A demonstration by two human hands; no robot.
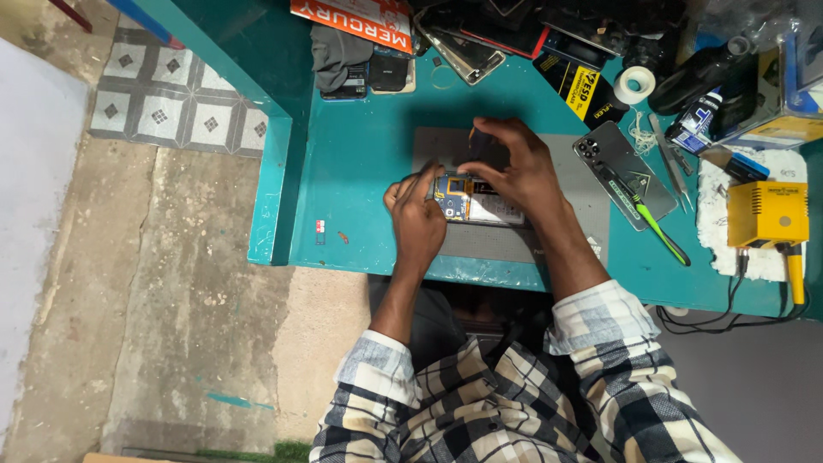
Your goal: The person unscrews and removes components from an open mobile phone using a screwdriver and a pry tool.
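Left hand (pixel 417 214): you pinch a thin tool, its tip at the board end of the opened phone (pixel 473 199).
Right hand (pixel 514 167): closed on the phone's far edge; steady it flat.
Phone: on the grey mat (pixel 566 231), near the tabletop's (pixel 360 163) front edge.
Advice: work gently, tip low.
Count: one opened phone, one mat, one phone back cover (pixel 619 170) to its right.

Bright overhead light, dark shadow behind hands (pixel 480 184); sharp centre, edges perhaps slightly stretched; mild glare right.

Black-and-cream checked shirt; cuffs rolled; bare hands (pixel 480 193)
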